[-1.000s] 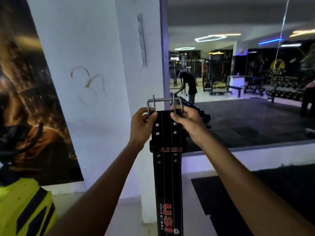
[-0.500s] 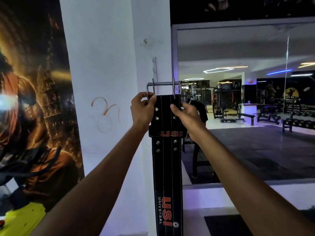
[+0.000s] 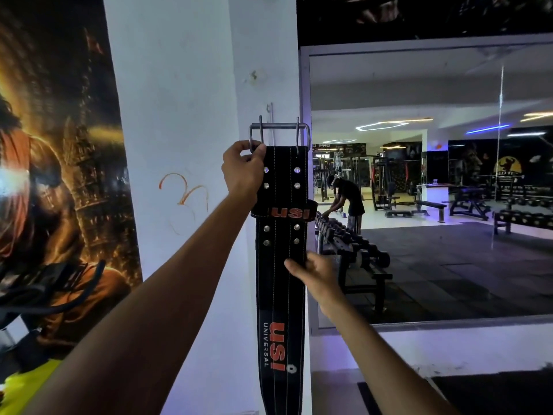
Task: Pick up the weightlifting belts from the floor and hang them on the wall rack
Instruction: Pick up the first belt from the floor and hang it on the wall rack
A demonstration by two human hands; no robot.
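A black weightlifting belt (image 3: 279, 283) with red "USI" lettering hangs straight down in front of a white pillar. Its steel double-prong buckle (image 3: 279, 127) is at the top, level with a thin metal wall rack strip (image 3: 270, 121) on the pillar's side face. My left hand (image 3: 244, 170) grips the belt's top left corner at the buckle. My right hand (image 3: 314, 275) is lower down, thumb and fingers pinching the belt's right edge below the rivets. Whether the buckle touches the rack hook cannot be told.
A large orange-and-black poster (image 3: 57, 175) covers the wall to the left. To the right is a big wall mirror (image 3: 434, 190) reflecting a dumbbell rack (image 3: 350, 247), benches and a person bending over. A yellow garment (image 3: 27, 384) shows at bottom left.
The belt has been raised toward the rack strip. My right hand let go of the buckle and dropped to the belt's right edge lower down; my left hand kept its grip.
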